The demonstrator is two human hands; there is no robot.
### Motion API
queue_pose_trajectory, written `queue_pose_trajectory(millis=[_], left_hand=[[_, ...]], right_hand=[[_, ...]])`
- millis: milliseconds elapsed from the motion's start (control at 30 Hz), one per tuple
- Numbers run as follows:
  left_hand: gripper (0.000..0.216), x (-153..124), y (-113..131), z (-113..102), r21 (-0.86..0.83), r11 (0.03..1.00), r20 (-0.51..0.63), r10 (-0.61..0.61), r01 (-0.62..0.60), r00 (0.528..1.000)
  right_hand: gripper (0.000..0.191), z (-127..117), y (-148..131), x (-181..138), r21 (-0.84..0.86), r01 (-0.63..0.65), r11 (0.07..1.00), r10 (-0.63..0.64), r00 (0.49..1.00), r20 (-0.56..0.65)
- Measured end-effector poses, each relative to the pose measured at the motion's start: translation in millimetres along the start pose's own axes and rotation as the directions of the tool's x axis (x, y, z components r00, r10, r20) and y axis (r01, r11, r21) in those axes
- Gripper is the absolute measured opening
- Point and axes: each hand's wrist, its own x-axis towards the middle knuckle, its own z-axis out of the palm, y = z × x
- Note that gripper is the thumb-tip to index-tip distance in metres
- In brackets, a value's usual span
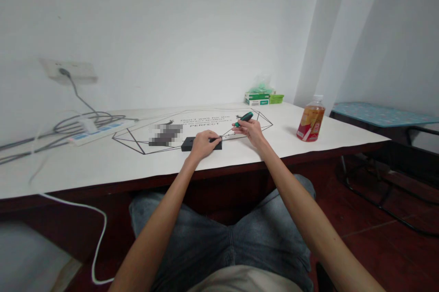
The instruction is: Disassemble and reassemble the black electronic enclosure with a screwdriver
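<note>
A flat black box (187, 143) lies on the white table close to its front edge. My left hand (203, 143) rests over the box, covering its middle, with fingers and thumb closed at its right end. Whether a small part is pinched there too, I cannot make out. My right hand (253, 132) is wrapped round a screwdriver (245, 119) with a green and black handle. Its thin shaft slants down and left, the tip near my left fingertips. A few tiny dark specks, perhaps screws, lie on the table just right of the box.
A bottle (310, 119) with a red and yellow label stands at the right. Small green boxes (258, 99) and a plastic bag sit at the back. To the left are a power strip (99, 132) and dark cables (65, 122). A blurred-out dark patch (166, 135) lies left of the box.
</note>
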Motion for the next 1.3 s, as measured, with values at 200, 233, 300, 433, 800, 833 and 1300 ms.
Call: queue_pose_trajectory(millis=[200,233,300,433,800,833,1300], left_hand=[[0.012,-1,0,1,-0.002,1.0,-0.01,0.004,-0.004,1.0],[0.012,-1,1,1,-0.002,1.0,-0.011,0.001,-0.001,1.0],[0.012,-1,1,1,-0.001,1.0,-0.01,-0.002,0.002,1.0],[0.014,0,1,1,0.006,1.0,0.004,0.0,0.0,1.0],[0.048,-5,23,-7,0.316,0.949,0.154,-0.043,-0.008,0.987],[0.056,-6,25,-6,0.373,0.928,0.185,-0.059,-0.014,0.981],[0.04,-6,34,-10,0.424,0.905,0.015,-0.034,0.024,0.999]], right_hand=[[0.015,2,-2,-2,-0.001,0.002,1.0,-0.002,1.0,0.0],[0.015,2,-2,-2,-0.005,0.001,1.0,-0.002,1.0,-0.002],[0.015,2,-3,-2,-0.009,-0.001,1.0,0.001,1.0,-0.003],[0.014,3,-3,-3,-0.015,-0.008,1.0,0.008,1.0,-0.012],[0.015,0,-6,-1,-0.003,0.027,1.0,-0.027,0.989,-0.144],[0.015,0,-7,-1,-0.012,0.034,0.999,-0.036,0.983,-0.178],[0.016,4,-12,-6,0.011,0.06,0.998,-0.054,0.963,-0.265]])
